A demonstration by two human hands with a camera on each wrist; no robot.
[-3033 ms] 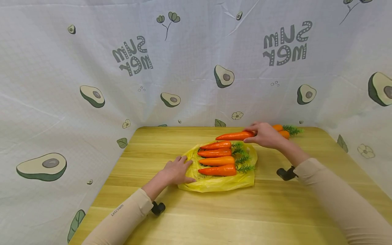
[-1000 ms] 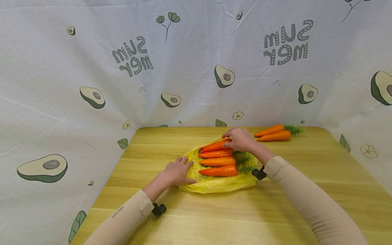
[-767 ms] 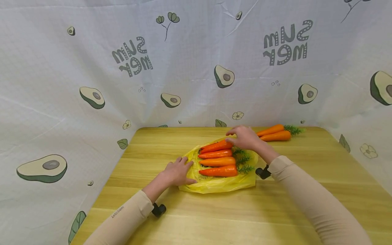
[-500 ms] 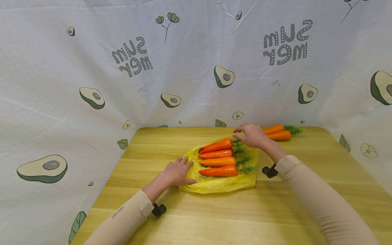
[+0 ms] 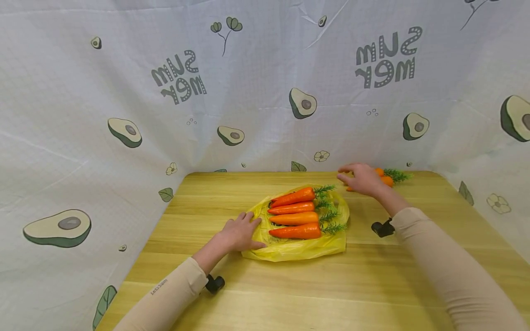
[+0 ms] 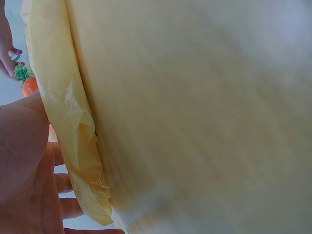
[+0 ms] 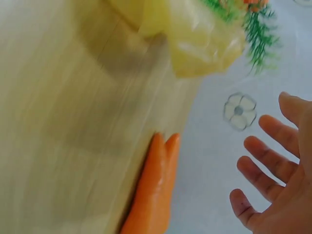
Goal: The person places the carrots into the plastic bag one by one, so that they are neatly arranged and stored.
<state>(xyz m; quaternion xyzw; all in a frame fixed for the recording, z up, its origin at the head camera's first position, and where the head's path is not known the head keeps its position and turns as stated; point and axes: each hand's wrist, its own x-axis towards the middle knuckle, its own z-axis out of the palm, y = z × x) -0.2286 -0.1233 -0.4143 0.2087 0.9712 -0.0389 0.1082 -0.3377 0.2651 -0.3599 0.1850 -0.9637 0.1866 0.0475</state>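
Two carrots [image 7: 150, 197] lie side by side near the far edge of the bench [image 5: 281, 294], right of the yellow bag [image 5: 285, 253], their long axes running sideways with tips toward the bag and leafy tops [image 5: 397, 175] pointing right. The right grip [image 5: 361, 178], fingers spread and holding nothing, is much the nearer: it partly hides the pair in the head view, though the right wrist view shows it apart from them. The left grip [image 5: 240, 231], fingers also spread, rests at the bag's left edge, beyond four other carrots [image 5: 295, 218].
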